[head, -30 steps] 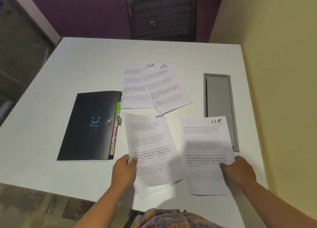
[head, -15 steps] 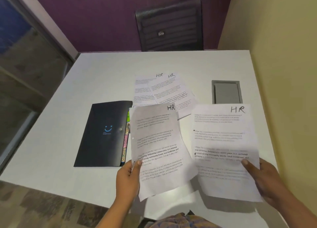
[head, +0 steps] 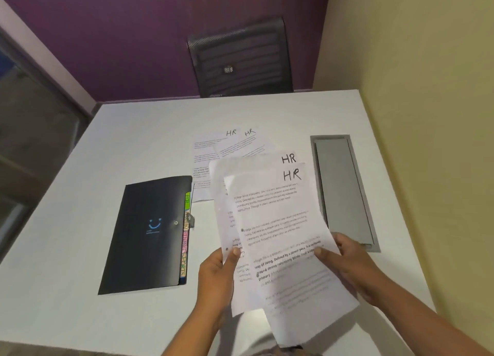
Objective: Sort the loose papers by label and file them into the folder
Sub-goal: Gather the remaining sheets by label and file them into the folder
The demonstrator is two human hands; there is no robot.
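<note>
Two printed sheets marked "HR" overlap in the air above the white table (head: 133, 147). My right hand (head: 344, 264) grips the front sheet (head: 280, 222) at its right edge. My left hand (head: 216, 275) pinches the rear sheet (head: 224, 195) at its left edge. Two more HR sheets (head: 213, 152) lie flat and overlapping further back on the table. A closed black folder (head: 149, 235) with a blue smiley and coloured index tabs along its right edge lies to the left of my hands.
A grey recessed cable hatch (head: 344, 192) is set in the table on the right, near the yellow wall. A black mesh chair (head: 240, 58) stands behind the far edge. The table's near edge runs just below my forearms.
The two hand-held sheets, side by side before, have come together: my right hand moved its sheet left over the one in my left hand. Both are lifted off the table.
</note>
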